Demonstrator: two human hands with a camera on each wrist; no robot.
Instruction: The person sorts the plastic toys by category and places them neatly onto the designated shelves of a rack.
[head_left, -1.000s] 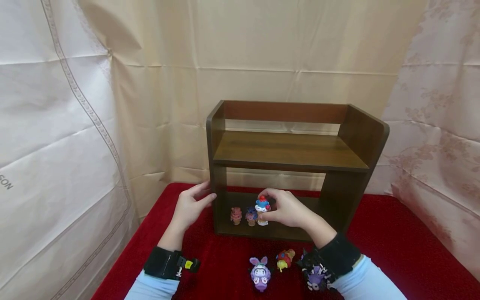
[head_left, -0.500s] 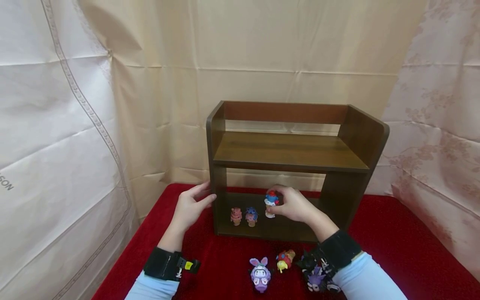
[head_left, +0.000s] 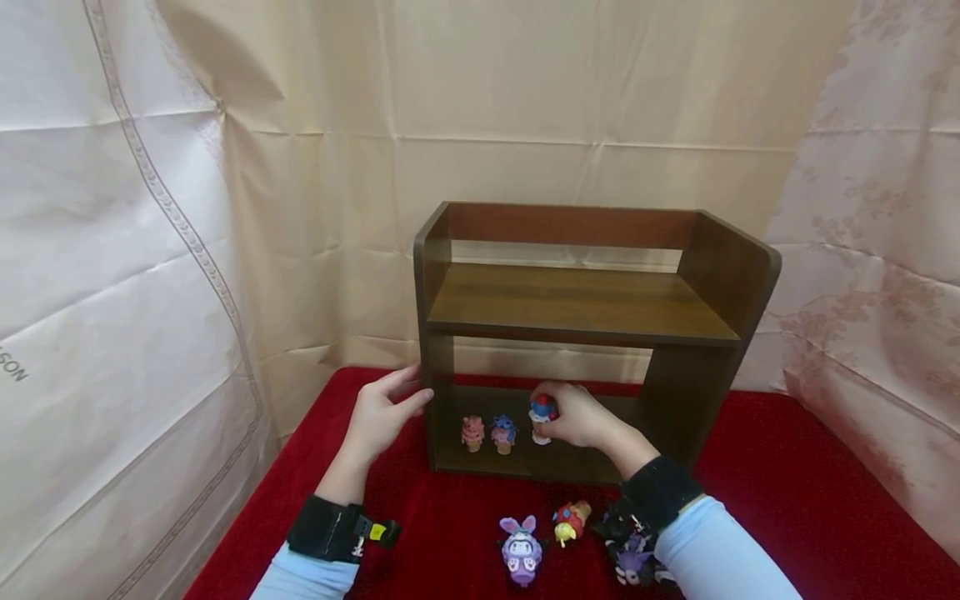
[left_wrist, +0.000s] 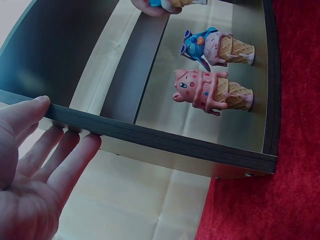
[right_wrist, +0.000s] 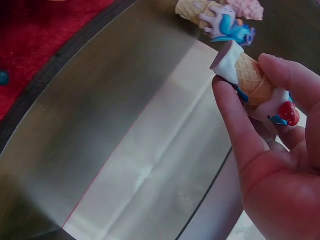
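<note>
- Behind your work hangs a creased beige fabric backdrop (head_left: pixel 525 83), with a white cloth (head_left: pixel 112 292) at your left and a pale pink floral cloth (head_left: pixel 892 275) at your right.
- The tabletop (head_left: pixel 810 467) is covered in deep red cloth and carries a two-tier dark brown wooden shelf (head_left: pixel 585 302) toward its far edge.
- Your left hand (head_left: pixel 381 415) touches the front edge of the shelf's left side panel, its fingers extended along the outer face and its thumb at the edge.
- Your right hand (head_left: pixel 581 412) is inside the lower tier, well apart from the left, its thumb and fingers pinching a blue-and-white ice-cream-cone figurine with a tan waffle cone and red trim (right_wrist: pixel 252 75).
- That figurine is near the middle of the lower board, upright in the head view; you cannot tell whether its base touches the wood.
- Left of it, a lilac-and-blue cone figurine with long ears (left_wrist: pixel 215 47) stands near the board's front edge.
- Just beside that, closer to the left panel, stands a pink cat-faced cone figurine (left_wrist: pixel 212 92).
- On the tabletop, before the shelf's front edge, you have a purple rabbit-eared figurine (head_left: pixel 521 557), a red-and-yellow figurine with a tan cone (head_left: pixel 572 522) to its right, and black-and-purple toys (head_left: pixel 633 560) partly hidden by your light blue right sleeve (head_left: pixel 723 546).
</note>
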